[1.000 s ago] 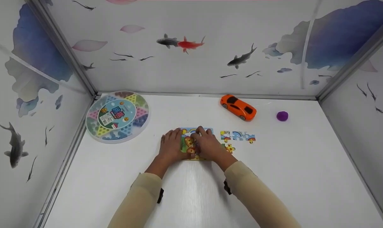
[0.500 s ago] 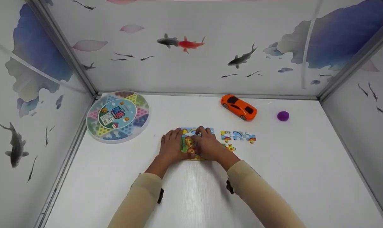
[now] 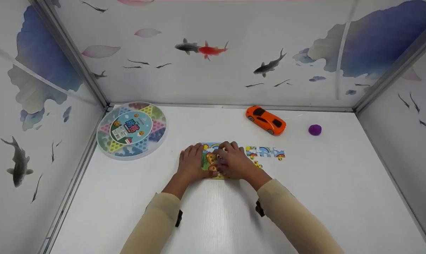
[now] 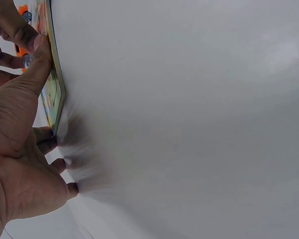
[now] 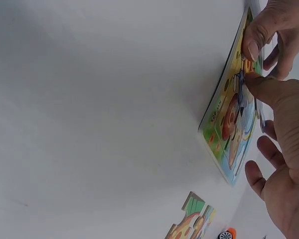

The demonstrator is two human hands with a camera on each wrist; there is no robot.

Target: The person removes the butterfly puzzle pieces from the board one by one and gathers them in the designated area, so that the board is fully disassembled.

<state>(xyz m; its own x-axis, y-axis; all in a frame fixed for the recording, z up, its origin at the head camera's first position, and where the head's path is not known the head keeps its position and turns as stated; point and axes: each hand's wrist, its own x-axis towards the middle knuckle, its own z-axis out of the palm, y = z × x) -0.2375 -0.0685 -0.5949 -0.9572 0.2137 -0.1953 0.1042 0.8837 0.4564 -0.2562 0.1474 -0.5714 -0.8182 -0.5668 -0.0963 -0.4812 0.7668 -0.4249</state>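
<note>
A small jigsaw puzzle board (image 3: 210,160) with a colourful cartoon picture lies flat on the white table. My left hand (image 3: 190,164) rests along its left side, the thumb lying on the board near its front edge. In the left wrist view the other fingertips of that hand touch down beside the board. My right hand (image 3: 236,163) is over the board's right half, fingers bent, and pinches a puzzle piece (image 5: 262,121) that sticks up tilted from the board. Dark gaps show between pieces under the right thumb. The right hand hides much of the board in the head view.
Loose puzzle pieces (image 3: 265,151) lie in a row right of the board, with another piece (image 3: 258,164) below, partly hidden by the right hand. Farther back are an orange toy car (image 3: 266,120), a purple ball (image 3: 315,129) and a round board-game case (image 3: 132,130).
My right hand has shifted slightly to the right over the board, its wrist and forearm moving out, and covers more of the nearest loose piece. The left hand stays where it was.
</note>
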